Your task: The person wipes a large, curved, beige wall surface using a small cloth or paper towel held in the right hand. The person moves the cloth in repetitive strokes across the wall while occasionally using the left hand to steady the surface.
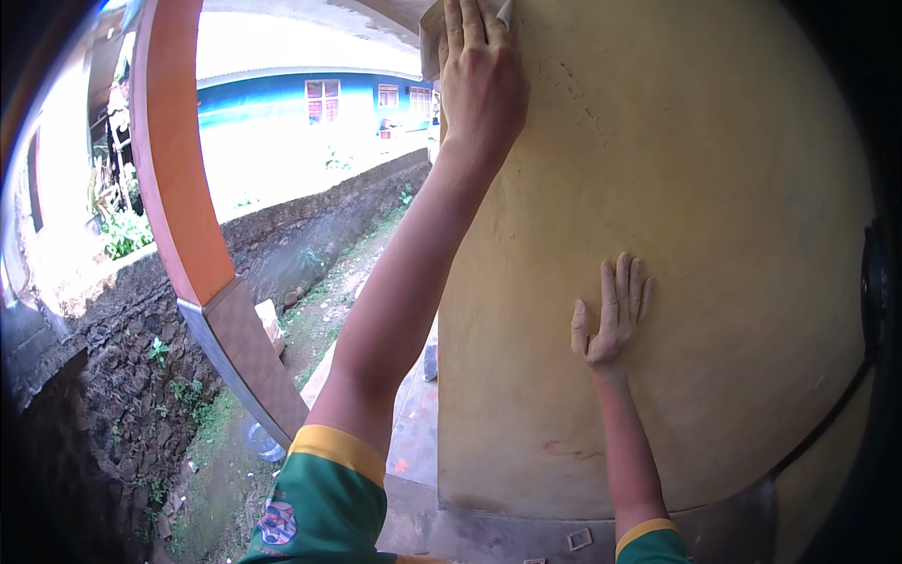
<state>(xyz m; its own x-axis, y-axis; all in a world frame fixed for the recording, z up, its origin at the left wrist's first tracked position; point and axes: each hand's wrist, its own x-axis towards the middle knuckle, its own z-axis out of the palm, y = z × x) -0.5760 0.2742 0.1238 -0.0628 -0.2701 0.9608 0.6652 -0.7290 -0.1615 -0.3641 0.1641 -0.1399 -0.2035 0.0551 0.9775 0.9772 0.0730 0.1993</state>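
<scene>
High at the upper edge of the view, my left hand (483, 89) presses a brownish sheet of sandpaper (431, 42) against the edge of a yellow-tan wall (714, 197). Its fingers point upward over the sheet, and part of the sheet is hidden behind them. Lower and to the right, my right hand (613, 320) lies flat on the wall with fingers stretched up and thumb apart, holding nothing. Pale dust coats its fingers. Small cracks and dark marks show on the wall to the right of my left hand.
An orange pillar (183, 160) with a tiled base (249, 343) stands at left. Beyond it are a low stone wall (310, 211) and a blue-and-white house (362, 103). A dark cable (822, 432) runs down the right side. A small frame-like piece (580, 540) lies near the wall's foot.
</scene>
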